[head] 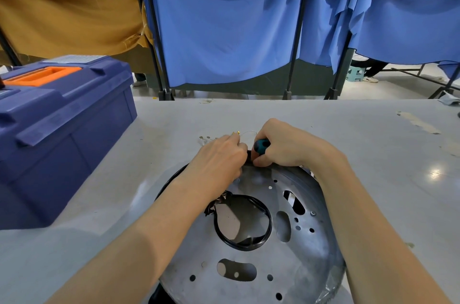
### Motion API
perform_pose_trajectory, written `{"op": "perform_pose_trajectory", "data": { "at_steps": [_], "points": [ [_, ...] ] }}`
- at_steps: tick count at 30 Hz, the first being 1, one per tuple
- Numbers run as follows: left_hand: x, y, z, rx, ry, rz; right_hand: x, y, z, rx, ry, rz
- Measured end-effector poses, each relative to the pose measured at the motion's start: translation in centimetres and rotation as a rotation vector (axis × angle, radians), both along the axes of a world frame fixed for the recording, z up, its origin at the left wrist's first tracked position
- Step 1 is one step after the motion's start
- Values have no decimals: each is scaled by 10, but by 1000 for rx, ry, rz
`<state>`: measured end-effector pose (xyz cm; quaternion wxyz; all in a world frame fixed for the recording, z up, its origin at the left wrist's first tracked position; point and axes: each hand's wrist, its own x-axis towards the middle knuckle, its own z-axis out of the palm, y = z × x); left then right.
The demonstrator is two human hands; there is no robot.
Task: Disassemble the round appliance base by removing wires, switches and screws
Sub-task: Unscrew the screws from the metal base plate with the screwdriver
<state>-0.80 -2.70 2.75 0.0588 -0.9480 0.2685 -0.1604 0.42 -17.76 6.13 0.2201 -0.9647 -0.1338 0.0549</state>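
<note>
The round appliance base (251, 261) lies flat on the grey table (361, 139) right in front of me, at the near edge. It is a bare metal disc pierced with round and oblong holes. A black rubber ring (268, 219) lines its big centre opening, and a screw (313, 213) sits near the right rim.

My right hand (283, 145) is wrapped tight round the teal-and-black handle of a screwdriver (261, 145), held over the far rim of the base; the tip is hidden behind my fingers. My left hand (219, 161) is pressed up against it at the same rim, fingers curled down and inward. I cannot tell whether they pinch anything.

Just beyond my knuckles, thin wires with small gold terminals (235, 133) lie loose on the table. A blue toolbox (62, 134) with an orange handle stands on the left, lid closed. The raised marking on its front is too blurred to read. A strip of tape (420, 123) is stuck to the table at far right. Blue curtains (224, 30) and a mustard cloth (69, 5) hang behind.
</note>
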Motion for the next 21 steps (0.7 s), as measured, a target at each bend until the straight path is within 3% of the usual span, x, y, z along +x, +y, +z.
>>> {"op": "perform_pose_trajectory", "data": {
  "at_steps": [12, 21],
  "points": [
    [-1, 6, 0, -310, -60, -98, 1, -1, 0, 57, -13, 7],
    [-1, 6, 2, -674, -126, -230, -4, -6, 6, 357, -186, 36]
  ]
}}
